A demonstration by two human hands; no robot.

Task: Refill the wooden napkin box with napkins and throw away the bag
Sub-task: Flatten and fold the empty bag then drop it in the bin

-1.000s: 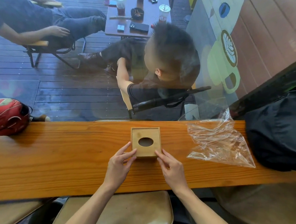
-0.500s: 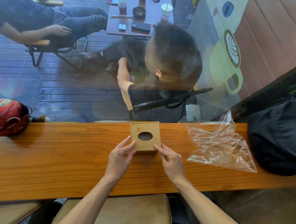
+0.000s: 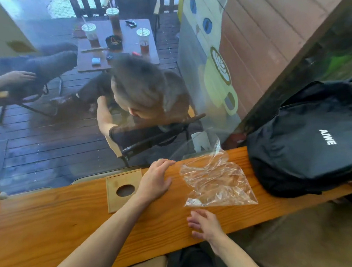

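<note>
Your counter (image 3: pixel 50 227) is orange-brown, grained; the napkin box (image 3: pixel 120 189) pale tan; the bag (image 3: pixel 216 183) clear; the backpack (image 3: pixel 309 142) black, white lettering.

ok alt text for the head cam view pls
Two bare hands reach over a wooden counter: the left hand beside a wooden napkin box, the right hand open just below an empty clear plastic bag, a black backpack at right.

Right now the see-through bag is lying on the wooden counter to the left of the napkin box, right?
Not quite. The head view shows the see-through bag lying on the wooden counter to the right of the napkin box, not the left, between the box and the black backpack.
</note>
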